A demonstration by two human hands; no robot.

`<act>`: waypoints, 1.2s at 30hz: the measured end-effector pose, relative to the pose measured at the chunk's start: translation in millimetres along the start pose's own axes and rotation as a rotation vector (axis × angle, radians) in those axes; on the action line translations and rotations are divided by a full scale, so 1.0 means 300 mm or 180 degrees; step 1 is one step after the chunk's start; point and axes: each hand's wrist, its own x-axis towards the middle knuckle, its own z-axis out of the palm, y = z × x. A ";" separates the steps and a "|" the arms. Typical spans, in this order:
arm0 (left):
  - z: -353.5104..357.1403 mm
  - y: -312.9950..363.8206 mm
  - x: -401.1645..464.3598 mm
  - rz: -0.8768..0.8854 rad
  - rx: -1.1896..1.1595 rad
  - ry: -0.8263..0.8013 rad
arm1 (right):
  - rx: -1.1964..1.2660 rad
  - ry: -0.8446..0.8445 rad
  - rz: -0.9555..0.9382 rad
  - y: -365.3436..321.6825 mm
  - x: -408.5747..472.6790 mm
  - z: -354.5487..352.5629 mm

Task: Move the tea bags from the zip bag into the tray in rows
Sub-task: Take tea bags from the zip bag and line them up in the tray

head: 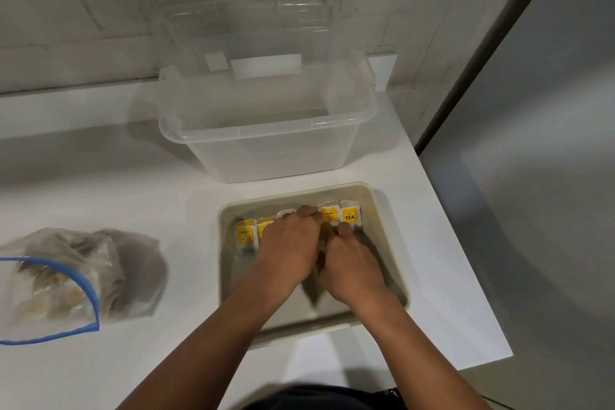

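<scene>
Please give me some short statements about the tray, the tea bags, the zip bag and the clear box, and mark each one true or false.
1. Both hands, the left hand and the right hand, are inside the tray. True.
2. The tea bags stand in a row along the tray's far side. True.
3. The zip bag lies to the right of the tray. False: it lies to the left.
4. The zip bag is empty. False: tea bags are inside it.
5. The clear box behind the tray holds tea bags. False: nothing shows inside it.
</scene>
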 end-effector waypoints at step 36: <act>-0.135 -0.112 -0.243 -0.0771 -0.1003 0.0586 | 0.0279 0.0537 -0.0598 -0.084 -0.068 -0.056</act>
